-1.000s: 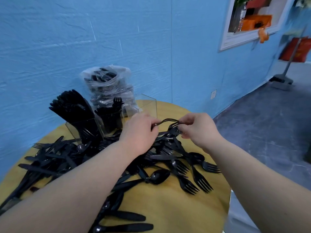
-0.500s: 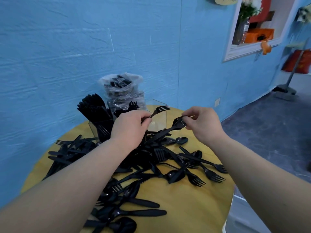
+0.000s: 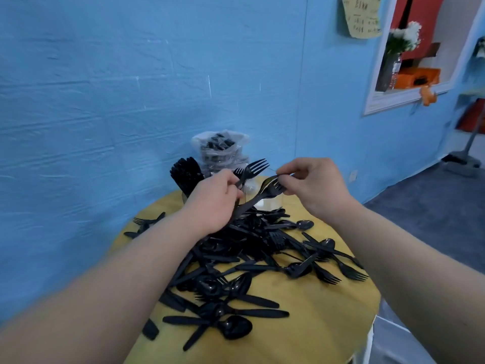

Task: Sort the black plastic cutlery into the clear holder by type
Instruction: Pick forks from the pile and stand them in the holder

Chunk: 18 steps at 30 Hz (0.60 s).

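Nearest the camera, on the round yellow table (image 3: 328, 324), loose black cutlery (image 3: 236, 298) lies in a tangled heap of spoons, forks and knives crossing one another at all angles. That jumble suggests the stock was tipped out in bulk, which is why each piece has to be picked free and sorted by type.

Above the heap, the left hand (image 3: 212, 203) has its fingers curled round the handle of a fork (image 3: 253, 168), tines pointing up and right, as if gathering forks into a bundle before loading them. The right hand (image 3: 313, 185) pinches a second fork (image 3: 267, 189) by its head, between thumb and fingertips, its handle slanting down toward the left palm. Judging by that angle, the right hand is feeding this fork into the left hand's grip so that like goes with like.

Just behind the hands stands the clear holder (image 3: 265, 203), mostly hidden by them. Only a patch of transparent wall shows, so which compartment is open I cannot tell. At its left end, a packed bunch of black handles (image 3: 186, 174) stands upright, apparently one type already sorted. A clear plastic bag (image 3: 220, 148) of more cutlery sits behind, against the blue wall (image 3: 105, 101).

Farther off, a yellowish paper note (image 3: 363, 17) carries handwriting, too blurred to read. No brand or label is legible anywhere.
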Each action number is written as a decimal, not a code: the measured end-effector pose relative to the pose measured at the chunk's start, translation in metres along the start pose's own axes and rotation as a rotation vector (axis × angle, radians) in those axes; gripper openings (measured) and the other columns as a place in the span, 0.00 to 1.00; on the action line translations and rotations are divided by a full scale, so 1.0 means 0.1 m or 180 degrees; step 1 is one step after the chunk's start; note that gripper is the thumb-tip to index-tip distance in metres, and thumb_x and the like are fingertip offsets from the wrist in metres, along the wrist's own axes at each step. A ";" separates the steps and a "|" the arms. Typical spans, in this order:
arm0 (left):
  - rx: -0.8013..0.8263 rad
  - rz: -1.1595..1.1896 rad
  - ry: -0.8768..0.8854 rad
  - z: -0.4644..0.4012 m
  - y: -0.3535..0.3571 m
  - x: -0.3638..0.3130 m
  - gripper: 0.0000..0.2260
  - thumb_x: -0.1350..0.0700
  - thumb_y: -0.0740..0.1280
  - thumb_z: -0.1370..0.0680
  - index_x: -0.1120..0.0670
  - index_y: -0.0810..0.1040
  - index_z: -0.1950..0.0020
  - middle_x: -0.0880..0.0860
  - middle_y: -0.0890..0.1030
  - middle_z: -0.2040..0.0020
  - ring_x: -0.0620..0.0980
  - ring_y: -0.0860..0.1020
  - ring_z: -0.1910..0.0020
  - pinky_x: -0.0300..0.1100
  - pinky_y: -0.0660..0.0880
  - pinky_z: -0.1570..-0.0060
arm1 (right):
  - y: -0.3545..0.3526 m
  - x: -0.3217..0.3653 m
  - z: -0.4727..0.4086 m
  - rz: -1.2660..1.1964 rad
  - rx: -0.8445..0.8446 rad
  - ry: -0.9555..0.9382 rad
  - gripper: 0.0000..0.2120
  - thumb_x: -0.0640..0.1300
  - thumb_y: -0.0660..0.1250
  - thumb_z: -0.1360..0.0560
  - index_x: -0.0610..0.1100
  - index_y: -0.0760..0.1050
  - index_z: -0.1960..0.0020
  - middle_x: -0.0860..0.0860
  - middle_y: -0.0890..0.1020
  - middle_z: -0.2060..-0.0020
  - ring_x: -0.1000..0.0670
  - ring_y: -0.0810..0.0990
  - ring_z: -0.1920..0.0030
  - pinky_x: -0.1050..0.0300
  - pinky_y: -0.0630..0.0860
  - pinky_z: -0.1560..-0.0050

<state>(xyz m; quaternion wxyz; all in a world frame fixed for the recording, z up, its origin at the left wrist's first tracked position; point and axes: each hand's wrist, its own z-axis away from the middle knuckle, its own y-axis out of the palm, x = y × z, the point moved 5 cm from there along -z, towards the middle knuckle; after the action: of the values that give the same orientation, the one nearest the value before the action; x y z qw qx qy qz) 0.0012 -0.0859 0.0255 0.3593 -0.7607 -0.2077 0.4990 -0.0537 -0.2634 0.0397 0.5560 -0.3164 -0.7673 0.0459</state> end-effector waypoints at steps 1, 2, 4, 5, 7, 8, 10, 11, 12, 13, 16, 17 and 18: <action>0.0097 0.0021 0.0002 0.06 0.00 0.01 0.08 0.57 0.54 0.18 0.48 0.71 0.51 0.48 0.81 0.51 0.48 0.79 0.52 0.44 0.74 0.55 | 0.09 0.04 0.04 -0.0004 0.0044 -0.0016 0.10 0.38 0.68 0.27 0.52 0.78 0.63 0.46 0.83 0.69 0.45 0.82 0.64 0.55 0.77 0.61; 0.0158 0.0058 0.0001 0.12 0.00 0.05 0.08 0.57 0.54 0.18 0.48 0.71 0.52 0.50 0.81 0.53 0.49 0.79 0.55 0.47 0.75 0.55 | 0.18 0.07 0.06 0.0005 0.0051 -0.0033 0.11 0.38 0.68 0.27 0.53 0.77 0.63 0.47 0.82 0.70 0.43 0.82 0.63 0.54 0.78 0.61; 0.0167 0.0243 -0.0033 0.24 0.00 0.13 0.07 0.57 0.53 0.18 0.49 0.69 0.52 0.52 0.80 0.58 0.50 0.79 0.61 0.49 0.77 0.57 | 0.34 0.11 0.10 0.0019 0.0020 -0.0063 0.11 0.39 0.69 0.28 0.54 0.77 0.64 0.51 0.81 0.72 0.44 0.82 0.63 0.55 0.77 0.60; 0.0129 0.0255 -0.0051 0.29 0.00 0.19 0.07 0.56 0.52 0.17 0.50 0.68 0.51 0.52 0.79 0.61 0.50 0.77 0.65 0.47 0.76 0.62 | 0.41 0.13 0.12 0.0041 0.0020 -0.0081 0.10 0.39 0.69 0.28 0.53 0.77 0.63 0.53 0.80 0.72 0.45 0.81 0.64 0.56 0.76 0.60; -0.0019 -0.0008 -0.0019 0.36 -0.04 0.27 0.06 0.55 0.51 0.17 0.50 0.67 0.48 0.51 0.75 0.65 0.48 0.71 0.70 0.44 0.68 0.69 | 0.54 0.17 0.15 -0.0005 0.0053 -0.0086 0.08 0.38 0.69 0.28 0.51 0.78 0.59 0.54 0.80 0.69 0.49 0.80 0.64 0.60 0.75 0.61; -0.0089 -0.0121 0.0000 0.39 -0.06 0.31 0.06 0.54 0.51 0.17 0.51 0.67 0.46 0.50 0.73 0.66 0.48 0.69 0.71 0.43 0.66 0.70 | 0.58 0.17 0.17 -0.0176 0.0071 -0.0015 0.07 0.38 0.70 0.28 0.49 0.79 0.56 0.53 0.80 0.66 0.51 0.80 0.64 0.61 0.76 0.61; -0.0171 -0.0124 -0.0002 0.44 -0.09 0.38 0.07 0.55 0.50 0.17 0.52 0.67 0.45 0.51 0.72 0.66 0.49 0.68 0.71 0.44 0.65 0.70 | 0.66 0.13 0.21 -0.0755 0.0119 0.0286 0.09 0.37 0.71 0.28 0.46 0.78 0.49 0.51 0.80 0.63 0.53 0.80 0.65 0.61 0.80 0.60; -0.0199 -0.0091 -0.0025 0.46 -0.10 0.42 0.07 0.55 0.50 0.17 0.52 0.67 0.46 0.51 0.72 0.65 0.49 0.68 0.71 0.44 0.65 0.70 | 0.69 0.12 0.23 -0.0992 0.0149 0.0471 0.10 0.38 0.72 0.29 0.44 0.78 0.48 0.50 0.81 0.62 0.53 0.81 0.65 0.59 0.81 0.58; -0.0221 -0.0079 -0.0047 0.48 -0.11 0.44 0.07 0.55 0.50 0.17 0.52 0.67 0.46 0.51 0.73 0.65 0.49 0.68 0.70 0.44 0.66 0.69 | 0.72 0.11 0.25 -0.1103 0.0185 0.0640 0.09 0.39 0.73 0.29 0.43 0.79 0.49 0.49 0.81 0.62 0.53 0.81 0.66 0.59 0.81 0.58; -0.0248 -0.0088 -0.0057 0.49 -0.11 0.46 0.07 0.55 0.50 0.17 0.52 0.67 0.47 0.52 0.73 0.65 0.49 0.69 0.70 0.45 0.66 0.69 | 0.74 0.10 0.27 -0.1133 0.0237 0.0767 0.06 0.39 0.73 0.29 0.42 0.79 0.52 0.48 0.81 0.62 0.53 0.81 0.66 0.59 0.81 0.59; -0.0357 -0.0189 -0.0102 0.52 -0.14 0.51 0.07 0.54 0.50 0.17 0.52 0.68 0.46 0.53 0.76 0.63 0.50 0.71 0.69 0.47 0.69 0.68 | 0.74 0.09 0.31 -0.0900 0.0391 0.0840 0.03 0.37 0.71 0.27 0.40 0.77 0.58 0.46 0.80 0.65 0.52 0.79 0.69 0.61 0.80 0.64; -0.0405 -0.0233 -0.0139 0.51 -0.16 0.53 0.08 0.54 0.50 0.17 0.51 0.68 0.46 0.53 0.77 0.63 0.51 0.73 0.68 0.47 0.71 0.66 | 0.73 0.09 0.31 -0.0788 0.0413 0.0785 0.03 0.37 0.70 0.27 0.40 0.77 0.58 0.46 0.79 0.66 0.53 0.79 0.69 0.62 0.80 0.65; -0.0443 -0.0267 -0.0174 0.51 -0.17 0.56 0.08 0.54 0.50 0.17 0.51 0.68 0.45 0.53 0.78 0.62 0.52 0.75 0.66 0.48 0.73 0.65 | 0.71 0.10 0.32 -0.0696 0.0423 0.0702 0.03 0.37 0.70 0.27 0.41 0.77 0.59 0.47 0.79 0.67 0.54 0.78 0.69 0.62 0.79 0.65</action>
<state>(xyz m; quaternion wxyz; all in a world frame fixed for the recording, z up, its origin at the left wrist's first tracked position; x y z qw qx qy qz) -0.0214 -0.0196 -0.0079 0.3204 -0.7606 -0.2833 0.4884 -0.0528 -0.1926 0.0058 0.6582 -0.1968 -0.7267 0.0007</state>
